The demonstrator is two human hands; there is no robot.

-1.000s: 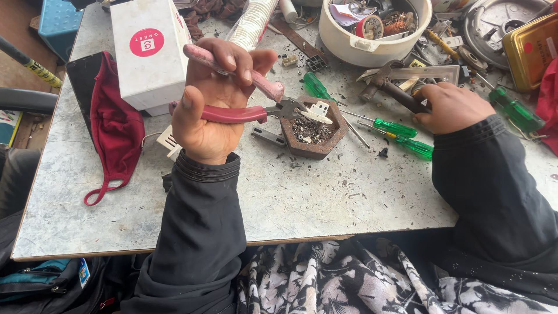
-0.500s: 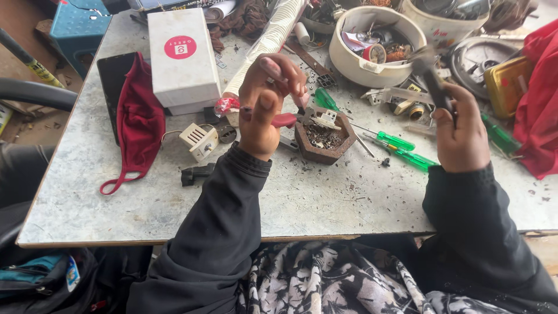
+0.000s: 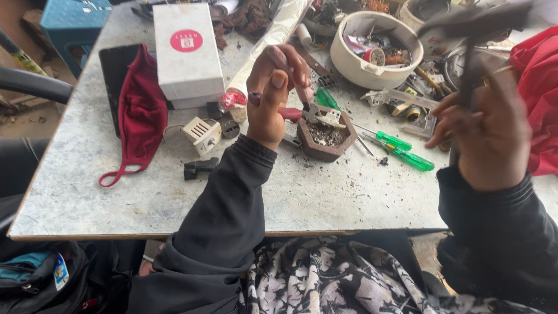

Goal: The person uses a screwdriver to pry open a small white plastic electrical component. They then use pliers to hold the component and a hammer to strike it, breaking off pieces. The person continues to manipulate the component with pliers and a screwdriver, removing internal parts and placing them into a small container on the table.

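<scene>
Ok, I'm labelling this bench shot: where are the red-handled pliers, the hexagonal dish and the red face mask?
red-handled pliers (image 3: pixel 292 113), head view, on the red handle.
hexagonal dish (image 3: pixel 323 152), head view, on its front wall.
red face mask (image 3: pixel 141 116), head view, mid cloth.

Soft daylight, motion-blurred right side

Colours here: the pliers (image 3: pixel 290 110) in the left hand (image 3: pixel 273 96) have red grips. At 9 o'clock of that hand there's a dark red face mask (image 3: pixel 139 116), and at 11 a white box (image 3: pixel 187 55) with a pink round sticker. Green-handled screwdrivers (image 3: pixel 401 150) lie at 3 o'clock, near a rusty-brown hexagonal dish (image 3: pixel 325 142). The surface (image 3: pixel 116 192) is speckled grey. Cream bowl (image 3: pixel 372 52) at 1 o'clock, sleeves black.
</scene>
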